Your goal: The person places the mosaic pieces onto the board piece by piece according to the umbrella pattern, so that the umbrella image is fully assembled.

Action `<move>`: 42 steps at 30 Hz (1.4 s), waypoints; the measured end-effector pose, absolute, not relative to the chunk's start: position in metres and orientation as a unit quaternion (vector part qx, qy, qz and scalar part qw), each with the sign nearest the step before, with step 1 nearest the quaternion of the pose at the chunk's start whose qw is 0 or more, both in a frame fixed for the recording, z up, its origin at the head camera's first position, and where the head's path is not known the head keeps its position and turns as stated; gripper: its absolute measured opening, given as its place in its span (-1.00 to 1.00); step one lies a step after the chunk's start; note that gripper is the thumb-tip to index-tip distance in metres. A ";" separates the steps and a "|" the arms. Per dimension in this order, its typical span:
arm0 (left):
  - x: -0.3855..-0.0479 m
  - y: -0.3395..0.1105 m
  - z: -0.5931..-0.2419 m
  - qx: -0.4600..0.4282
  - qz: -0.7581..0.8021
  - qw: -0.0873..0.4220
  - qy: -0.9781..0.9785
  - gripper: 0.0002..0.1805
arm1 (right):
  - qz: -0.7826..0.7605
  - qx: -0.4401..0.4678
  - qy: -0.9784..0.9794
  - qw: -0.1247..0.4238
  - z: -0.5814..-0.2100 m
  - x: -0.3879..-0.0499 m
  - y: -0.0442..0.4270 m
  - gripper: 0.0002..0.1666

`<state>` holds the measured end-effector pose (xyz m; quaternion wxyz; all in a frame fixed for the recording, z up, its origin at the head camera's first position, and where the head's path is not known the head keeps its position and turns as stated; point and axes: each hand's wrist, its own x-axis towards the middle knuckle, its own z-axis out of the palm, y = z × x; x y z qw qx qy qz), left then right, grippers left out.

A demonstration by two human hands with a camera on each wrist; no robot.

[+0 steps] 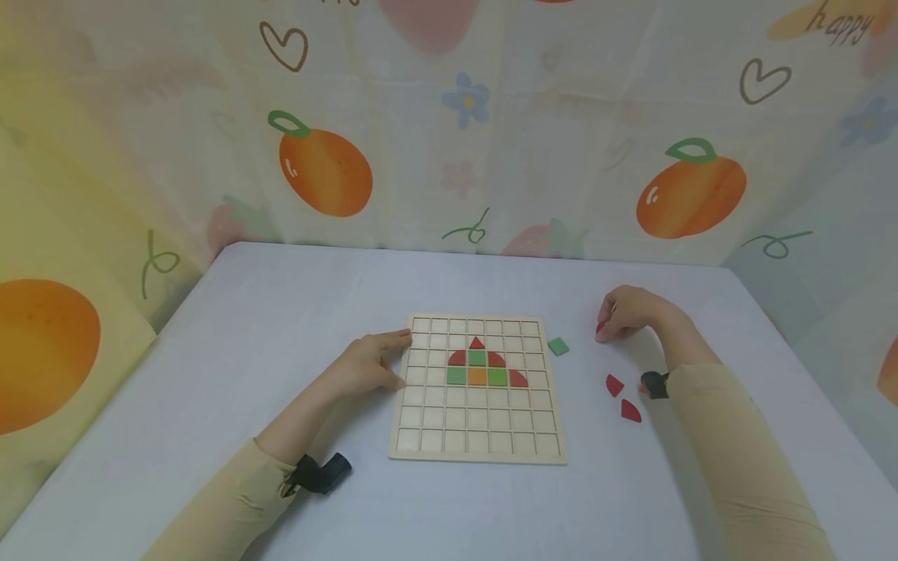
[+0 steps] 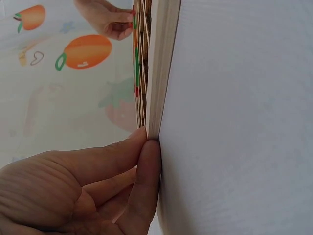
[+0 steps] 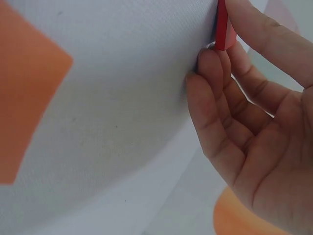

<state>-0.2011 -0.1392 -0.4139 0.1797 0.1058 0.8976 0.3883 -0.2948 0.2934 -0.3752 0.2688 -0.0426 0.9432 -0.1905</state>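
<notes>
A square wooden grid board [image 1: 480, 442] lies on the white table. Red, green and orange tiles fill cells around its middle, with a red triangle [image 1: 477, 343] topmost. My left hand [image 1: 361, 365] touches the board's left edge, index finger and thumb spread apart along it. Seen in the left wrist view, its fingertips meet the board's side [image 2: 159, 73]. Right of the board, my right hand [image 1: 629, 310] pinches a small red tile [image 3: 225, 32] between thumb and fingers, low over the table. Its full shape is partly hidden by the fingers.
A green square tile [image 1: 558, 346] lies just off the board's right edge. Two red quarter-circle tiles [image 1: 614, 386] lie nearer me, left of the right forearm. A printed fabric backdrop [image 1: 407, 195] rises behind the table. Both wrists wear black devices [image 1: 323, 473].
</notes>
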 end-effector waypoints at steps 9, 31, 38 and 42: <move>-0.201 -0.138 -0.414 0.109 0.386 0.177 0.899 -0.14 | -0.203 -0.047 0.944 0.257 -0.376 -0.291 0.293 -0.66; -0.202 -0.139 -0.413 0.109 0.383 0.184 0.899 -0.13 | -0.258 -0.037 0.939 0.226 -0.377 -0.294 0.287 -0.70; -0.202 -0.139 -0.414 0.110 0.385 0.184 0.898 -0.13 | -0.258 -0.033 0.943 0.205 -0.377 -0.293 0.280 -0.71; -0.202 -0.139 -0.414 0.110 0.384 0.185 0.898 -0.13 | -0.264 -0.037 0.944 0.195 -0.378 -0.294 0.275 -0.70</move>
